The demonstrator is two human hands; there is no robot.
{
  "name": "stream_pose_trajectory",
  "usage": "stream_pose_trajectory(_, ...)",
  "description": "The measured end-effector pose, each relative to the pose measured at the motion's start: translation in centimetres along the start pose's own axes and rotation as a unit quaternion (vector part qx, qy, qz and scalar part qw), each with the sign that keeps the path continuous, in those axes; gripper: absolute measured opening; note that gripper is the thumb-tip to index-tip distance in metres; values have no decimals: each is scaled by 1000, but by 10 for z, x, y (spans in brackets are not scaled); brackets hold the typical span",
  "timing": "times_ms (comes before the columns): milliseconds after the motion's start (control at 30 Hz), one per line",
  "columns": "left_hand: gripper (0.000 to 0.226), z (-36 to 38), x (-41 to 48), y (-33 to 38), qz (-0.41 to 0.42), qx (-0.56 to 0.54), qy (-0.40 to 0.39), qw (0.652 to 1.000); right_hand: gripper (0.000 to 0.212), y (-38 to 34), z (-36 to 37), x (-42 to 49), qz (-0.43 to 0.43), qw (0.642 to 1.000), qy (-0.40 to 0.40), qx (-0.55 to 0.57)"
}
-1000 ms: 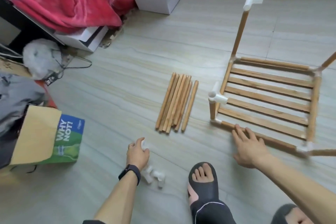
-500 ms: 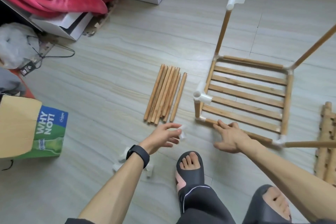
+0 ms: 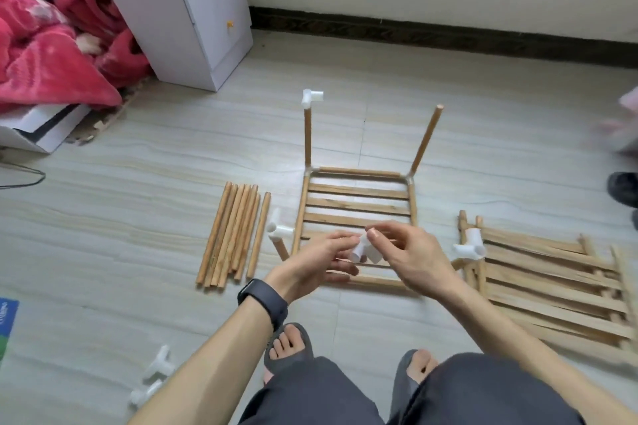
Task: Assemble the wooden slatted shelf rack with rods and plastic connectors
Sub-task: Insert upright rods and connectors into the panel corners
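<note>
Connector [image 3: 360, 248], white plastic, is being held by both hands over the near rail of the slatted frame [image 3: 355, 205] lying on the floor [image 3: 138, 217]. Left hand [image 3: 317, 260] is gripping it from below, fingers [image 3: 340, 239] curling round it; right hand [image 3: 416, 254] is pinching its top. Fingers are covering part of its shape. Loose rods [image 3: 234, 235] are lying left of the frame. Spare connectors [image 3: 158, 367], toward the floor's near-left corner, are showing blurred, partly behind the left forearm [image 3: 221, 348].
</note>
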State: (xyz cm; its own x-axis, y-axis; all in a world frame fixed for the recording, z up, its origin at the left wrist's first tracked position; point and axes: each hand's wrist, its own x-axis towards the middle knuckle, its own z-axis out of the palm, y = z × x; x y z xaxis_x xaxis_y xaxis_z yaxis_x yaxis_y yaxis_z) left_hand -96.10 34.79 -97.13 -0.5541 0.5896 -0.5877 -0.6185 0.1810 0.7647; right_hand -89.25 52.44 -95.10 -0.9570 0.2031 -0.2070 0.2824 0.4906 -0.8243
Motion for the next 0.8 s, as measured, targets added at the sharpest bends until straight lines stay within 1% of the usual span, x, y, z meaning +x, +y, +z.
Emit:
stream_pose_trajectory(67, 34, 12, -1, 23, 30, 22, 5, 999, 17, -9, -17, -2, -27, 997, 66, -1)
stream_pose_trajectory(133, 33, 22, -3, 46, 66, 39, 0, 997, 16, -16, -35, -1, -55, 992, 109, 19)
stream_pose_trajectory(200, 33, 29, -6, 66, 92, 48, 4, 995, 17, -22, -49, 0, -79, 986, 123, 74)
stream_pose_trajectory(300, 34, 38, -7, 90, 108, 54, -2, 993, 20, -28, -63, 4, -103, 964, 121, 213)
stream_pose_trajectory(367, 34, 42, -5, 102, 125, 64, -14, 990, 20, -28, -69, 9, -109, 952, 124, 258)
stream_pose_trajectory(433, 35, 47, 0, 111, 161, 76, -3, 984, 21, -25, -76, 16, -112, 954, 131, 244)
stream_pose_trajectory(500, 38, 52, 8, 119, 199, 97, 23, 975, 22, -22, -83, 24, -107, 961, 130, 221)
stream_pose_trajectory(600, 45, 60, 25, 129, 239, 128, 56, 961, 21, -18, -93, 38, -91, 969, 102, 204)
stream_pose_trajectory(667, 46, 63, 36, 135, 257, 165, 77, 949, 26, -17, -100, 47, -82, 971, 84, 208)
stream_pose_trajectory(733, 47, 66, 49, 140, 271, 205, 81, 937, 37, -15, -107, 58, -71, 970, 82, 217)
stream_pose_trajectory(800, 48, 69, 63, 145, 280, 220, 64, 932, 40, -12, -114, 69, -59, 970, 92, 216)
